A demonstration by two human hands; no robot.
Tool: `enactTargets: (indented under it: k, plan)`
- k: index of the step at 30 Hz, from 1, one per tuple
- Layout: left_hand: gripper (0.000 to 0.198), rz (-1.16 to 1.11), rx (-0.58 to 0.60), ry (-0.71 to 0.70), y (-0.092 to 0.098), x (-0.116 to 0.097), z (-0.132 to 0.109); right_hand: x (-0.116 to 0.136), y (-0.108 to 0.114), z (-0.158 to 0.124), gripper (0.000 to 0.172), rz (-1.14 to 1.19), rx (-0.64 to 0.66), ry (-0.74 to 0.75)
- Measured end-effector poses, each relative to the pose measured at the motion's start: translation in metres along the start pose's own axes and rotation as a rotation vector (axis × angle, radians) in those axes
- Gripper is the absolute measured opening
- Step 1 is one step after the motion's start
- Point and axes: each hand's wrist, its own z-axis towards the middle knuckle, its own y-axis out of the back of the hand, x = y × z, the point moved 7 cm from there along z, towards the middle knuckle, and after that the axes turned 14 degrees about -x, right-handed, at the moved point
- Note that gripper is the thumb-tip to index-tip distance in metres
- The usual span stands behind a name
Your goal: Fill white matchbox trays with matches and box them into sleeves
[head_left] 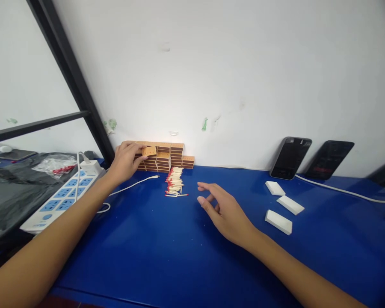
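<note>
Between the thumb and fingers of my left hand (126, 161) is a small orange matchbox (149, 151). It is at the front of stacked matchboxes (177, 148) that stand against the wall; my hand hides the left part of the stack. A pile of loose red-tipped matches (174, 182) lies on the blue table just in front of the stack. To the right of the matches, my right hand (226, 209) hovers over the table, fingers curved and apart, with nothing in it.
A power strip (62, 194) with a plugged-in charger lies at left, its white cable (134, 185) reaching toward the matches. Several white blocks (278, 221) lie at right. Behind them two phones, one grey-edged (291, 158) and one black (330, 159), lean against the wall (244, 77).
</note>
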Motion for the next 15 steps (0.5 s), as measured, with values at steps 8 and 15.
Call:
enactTargets:
  k: [8,15]
  plan:
    - [0.022,0.059,-0.075,-0.038,-0.001,0.003,-0.011,-0.004,0.002,0.003,0.039,-0.037,-0.027,0.015]
    - [0.026,0.080,-0.165,-0.143,0.012,-0.028,-0.008,-0.009,0.011,0.009,0.031,-0.106,-0.072,0.031]
